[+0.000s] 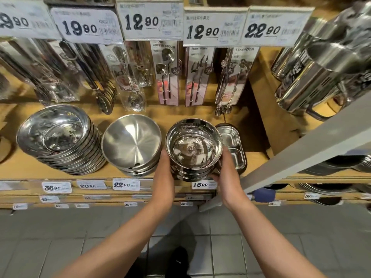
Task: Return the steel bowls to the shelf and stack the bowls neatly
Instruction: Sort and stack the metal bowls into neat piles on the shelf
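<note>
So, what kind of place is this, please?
Most likely a shop's kitchenware aisle: price tags line the shelf edge, packaged spoons hang above, and both hands hold a stack of steel bowls.

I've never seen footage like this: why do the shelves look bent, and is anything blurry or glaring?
Head view: the wide lens bows the shelf edge; the mugs at upper right are smeared; shop lights glare off the bowl stack between the left hand and right hand.
</note>
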A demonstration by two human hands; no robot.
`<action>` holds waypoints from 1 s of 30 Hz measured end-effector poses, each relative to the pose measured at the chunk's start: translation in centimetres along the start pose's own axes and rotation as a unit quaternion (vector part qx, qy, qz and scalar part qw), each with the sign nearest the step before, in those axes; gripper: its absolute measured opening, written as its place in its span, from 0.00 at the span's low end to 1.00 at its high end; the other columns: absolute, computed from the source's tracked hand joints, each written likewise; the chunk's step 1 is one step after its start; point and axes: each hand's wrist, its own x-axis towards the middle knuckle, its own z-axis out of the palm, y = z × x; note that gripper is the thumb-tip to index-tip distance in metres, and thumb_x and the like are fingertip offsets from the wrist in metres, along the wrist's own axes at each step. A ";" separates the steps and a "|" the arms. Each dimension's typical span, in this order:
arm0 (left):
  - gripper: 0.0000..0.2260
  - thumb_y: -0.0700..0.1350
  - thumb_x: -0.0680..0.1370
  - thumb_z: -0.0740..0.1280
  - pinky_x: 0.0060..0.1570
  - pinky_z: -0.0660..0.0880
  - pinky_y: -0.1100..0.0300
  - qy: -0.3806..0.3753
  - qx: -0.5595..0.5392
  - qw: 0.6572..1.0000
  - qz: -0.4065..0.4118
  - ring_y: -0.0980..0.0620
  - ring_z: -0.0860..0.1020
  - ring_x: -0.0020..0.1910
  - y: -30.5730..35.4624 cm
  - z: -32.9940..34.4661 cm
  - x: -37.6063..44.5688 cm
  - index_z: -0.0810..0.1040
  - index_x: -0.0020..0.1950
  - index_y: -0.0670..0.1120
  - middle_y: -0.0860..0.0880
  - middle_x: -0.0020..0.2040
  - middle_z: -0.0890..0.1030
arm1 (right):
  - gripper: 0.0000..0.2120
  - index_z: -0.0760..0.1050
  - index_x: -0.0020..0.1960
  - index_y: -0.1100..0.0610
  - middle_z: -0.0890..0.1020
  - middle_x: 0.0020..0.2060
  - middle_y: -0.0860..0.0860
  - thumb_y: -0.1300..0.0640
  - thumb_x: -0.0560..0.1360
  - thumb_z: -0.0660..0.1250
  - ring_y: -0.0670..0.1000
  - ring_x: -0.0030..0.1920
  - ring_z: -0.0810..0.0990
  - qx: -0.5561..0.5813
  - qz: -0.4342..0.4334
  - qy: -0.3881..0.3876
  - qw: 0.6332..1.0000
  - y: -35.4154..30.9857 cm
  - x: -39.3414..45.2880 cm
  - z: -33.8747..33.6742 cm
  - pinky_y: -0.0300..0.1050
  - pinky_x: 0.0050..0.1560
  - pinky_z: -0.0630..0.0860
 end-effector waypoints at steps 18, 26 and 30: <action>0.21 0.68 0.81 0.49 0.63 0.76 0.49 -0.024 -0.039 0.999 -0.028 0.62 0.80 0.62 0.5 0.1 -0.9 0.79 0.61 0.68 0.62 0.61 0.83 | 0.35 0.68 0.75 0.33 0.74 0.72 0.37 0.20 0.72 0.53 0.43 0.75 0.70 -0.018 -0.036 -0.027 0.999 0.2 -1.9 0.3 0.57 0.78 0.64; 0.26 0.70 0.80 0.49 0.58 0.77 0.53 -0.025 -0.029 0.998 -0.046 0.63 0.79 0.63 0.0 -1.1 -1.0 0.72 0.73 0.64 0.61 0.66 0.81 | 0.48 0.60 0.80 0.35 0.65 0.78 0.37 0.15 0.65 0.55 0.44 0.79 0.62 -0.048 -0.045 -0.034 0.997 1.2 -2.8 0.0 0.60 0.80 0.60; 0.22 0.73 0.78 0.48 0.60 0.74 0.52 -0.060 -0.017 0.997 -0.042 0.67 0.79 0.61 0.3 -1.1 -1.1 0.79 0.59 0.73 0.65 0.62 0.82 | 0.43 0.63 0.76 0.30 0.66 0.78 0.36 0.16 0.65 0.58 0.45 0.79 0.63 -0.052 -0.046 -0.029 0.997 1.8 -2.9 -0.2 0.60 0.79 0.60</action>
